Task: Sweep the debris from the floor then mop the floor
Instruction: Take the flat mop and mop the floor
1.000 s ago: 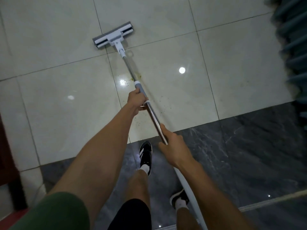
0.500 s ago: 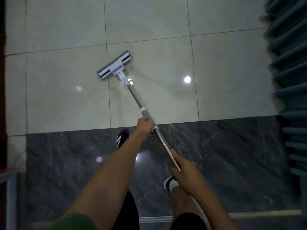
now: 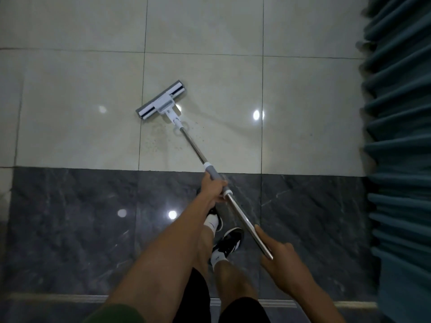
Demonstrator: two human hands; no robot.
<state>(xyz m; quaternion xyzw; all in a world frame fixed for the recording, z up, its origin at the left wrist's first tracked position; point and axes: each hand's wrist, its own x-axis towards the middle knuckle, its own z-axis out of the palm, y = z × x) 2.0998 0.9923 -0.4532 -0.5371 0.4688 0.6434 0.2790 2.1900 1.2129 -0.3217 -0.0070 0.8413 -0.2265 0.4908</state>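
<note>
At the far left, the cream floor tiles meet the dark marbled tiles along a straight seam; this seam now sits higher in view than half a second ago, so more dark tile shows at 6 o'clock. The mop head lies flat on a cream tile at about 11 o'clock from the hands, angled with its right end farther away. Compared with the earlier frame it sits nearer the dark seam, drawn back toward the person. Fine specks of debris are scattered on the cream tile just below the mop head, at its 6 o'clock. The metal mop handle runs from the head down toward 5 o'clock. The left hand is wrapped closed around the grey grip on the handle, right over the seam of the tiles. Below it, two black and white shoes stand on the dark tile, closer together than before. The right hand holds the lower end of the handle at 5 o'clock, fingers curled under it and thumb lying along the metal; the grip looks looser than the left. At the far right, at 3 o'clock, hangs a pleated teal curtain, filling more of that edge than earlier.
</note>
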